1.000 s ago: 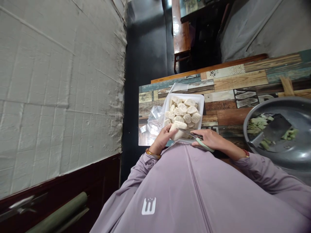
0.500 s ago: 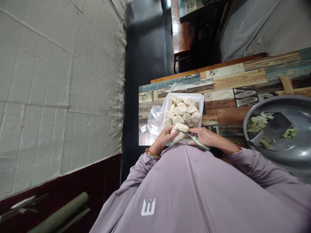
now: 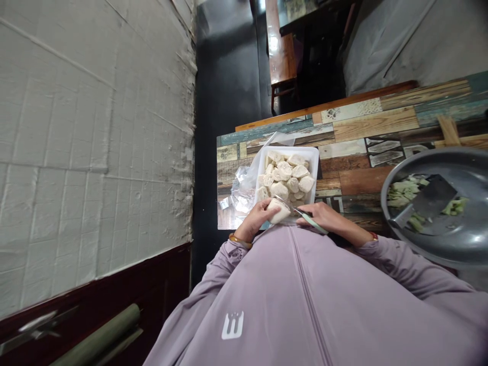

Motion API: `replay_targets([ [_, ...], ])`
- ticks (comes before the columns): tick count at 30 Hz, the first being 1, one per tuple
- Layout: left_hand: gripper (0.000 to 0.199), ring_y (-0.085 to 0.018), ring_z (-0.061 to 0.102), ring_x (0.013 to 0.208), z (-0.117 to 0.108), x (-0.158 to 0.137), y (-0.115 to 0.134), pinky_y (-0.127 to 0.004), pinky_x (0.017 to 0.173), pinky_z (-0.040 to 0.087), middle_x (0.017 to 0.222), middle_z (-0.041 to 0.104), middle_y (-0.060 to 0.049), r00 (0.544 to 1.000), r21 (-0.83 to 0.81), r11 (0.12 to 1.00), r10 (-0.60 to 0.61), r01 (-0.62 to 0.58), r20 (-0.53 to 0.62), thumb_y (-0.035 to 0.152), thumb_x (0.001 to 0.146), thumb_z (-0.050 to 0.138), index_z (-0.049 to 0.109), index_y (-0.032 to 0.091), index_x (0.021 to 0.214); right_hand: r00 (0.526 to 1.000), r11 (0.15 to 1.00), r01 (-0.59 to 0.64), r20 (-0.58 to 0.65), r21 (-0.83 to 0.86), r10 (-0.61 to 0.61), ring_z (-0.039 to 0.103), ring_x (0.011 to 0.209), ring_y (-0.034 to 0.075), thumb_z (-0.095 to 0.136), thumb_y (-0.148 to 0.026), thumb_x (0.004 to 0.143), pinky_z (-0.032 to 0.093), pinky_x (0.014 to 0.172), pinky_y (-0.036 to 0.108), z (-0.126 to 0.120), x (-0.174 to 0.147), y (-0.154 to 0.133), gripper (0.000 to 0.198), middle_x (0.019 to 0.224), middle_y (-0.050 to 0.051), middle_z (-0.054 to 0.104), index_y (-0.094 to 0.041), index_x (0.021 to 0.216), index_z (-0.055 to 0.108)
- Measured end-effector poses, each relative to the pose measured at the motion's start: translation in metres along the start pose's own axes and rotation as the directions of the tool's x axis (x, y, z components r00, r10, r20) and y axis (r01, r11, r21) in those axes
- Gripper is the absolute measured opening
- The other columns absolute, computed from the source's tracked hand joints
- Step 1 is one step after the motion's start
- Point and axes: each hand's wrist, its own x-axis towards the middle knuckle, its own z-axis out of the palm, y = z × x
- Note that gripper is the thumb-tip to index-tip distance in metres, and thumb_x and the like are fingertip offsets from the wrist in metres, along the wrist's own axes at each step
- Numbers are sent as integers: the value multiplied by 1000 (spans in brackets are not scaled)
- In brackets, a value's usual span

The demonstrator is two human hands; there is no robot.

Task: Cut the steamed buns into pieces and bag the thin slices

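My left hand (image 3: 259, 218) is closed around a pale cream-coloured roll (image 3: 280, 212), doughy in look, over the near edge of a white tray (image 3: 316, 170). Green-handled scissors (image 3: 313, 222) are in my right hand (image 3: 322, 215), their blades pointing at the roll's cut end. Whether the blades touch the roll I cannot make out. Thick slices (image 3: 284, 171) of the same pale food, some with a spiral in the cut face, are heaped in the tray just beyond both hands.
Crumpled clear plastic (image 3: 242, 185) lies left of the tray on the wood-patterned table (image 3: 366, 180). To the right stands a large metal basin (image 3: 473, 223) with a cleaver (image 3: 434, 198) and chopped greens (image 3: 407, 190). A white wall (image 3: 148, 152) rises at left; a wooden bench (image 3: 282, 61) stands beyond.
The scissors have come away from across the roll, slightly down and right. The roll in my left hand looks shorter, its upper piece gone from the blades, with another slice at the tray's near side.
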Motion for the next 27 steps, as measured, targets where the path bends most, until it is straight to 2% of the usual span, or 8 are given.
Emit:
replay_targets([
  [4, 53, -18, 65, 83, -7, 3, -5, -26, 71, 50, 101, 71, -8, 993, -174, 984, 19, -39, -116, 48, 70, 82, 67, 14, 108, 981, 987, -142, -126, 73, 150, 66, 72, 22, 63, -51, 82, 45, 64, 27, 4, -4, 13, 42, 71, 0, 71, -19, 106, 77],
  [7, 55, -20, 66, 89, -9, 5, -4, -27, 77, 51, 103, 72, -9, 987, -249, 964, 61, -97, -146, 40, 66, 86, 66, 13, 109, 964, 979, -180, -181, 101, 196, 68, 73, 22, 66, -49, 81, 48, 66, 28, 2, -8, 17, 44, 76, 0, 74, -21, 113, 77],
  [11, 60, -23, 66, 102, -7, 6, 0, -32, 86, 53, 115, 70, -10, 982, -306, 938, 127, -164, -137, 36, 67, 86, 63, 16, 118, 970, 988, -149, -186, 39, 154, 71, 84, 25, 67, -46, 81, 52, 72, 30, -7, -15, 13, 42, 93, 1, 78, -25, 117, 75],
  [16, 62, -27, 65, 109, -3, 2, 6, -40, 91, 55, 125, 67, -10, 988, -323, 936, 109, -139, -109, 34, 69, 85, 60, 20, 124, 985, 993, -78, -161, -92, 62, 69, 102, 30, 72, -46, 76, 54, 86, 36, -16, -21, 5, 58, 115, 8, 74, -22, 128, 67],
  [19, 62, -28, 66, 108, -2, 1, 8, -42, 89, 57, 128, 65, -9, 990, -317, 940, 102, -129, -101, 34, 69, 85, 59, 21, 124, 994, 988, -43, -109, -147, 27, 68, 105, 31, 73, -48, 76, 54, 86, 37, -18, -21, 2, 61, 116, 12, 71, -19, 129, 66],
  [27, 61, -29, 67, 107, 2, 4, 9, -40, 85, 59, 122, 68, -13, 988, -294, 943, 134, -152, -82, 37, 70, 84, 60, 16, 121, 998, 982, -57, -32, -182, 52, 67, 105, 29, 76, -52, 73, 52, 89, 36, -26, -12, -2, 76, 118, 13, 71, -18, 138, 58],
])
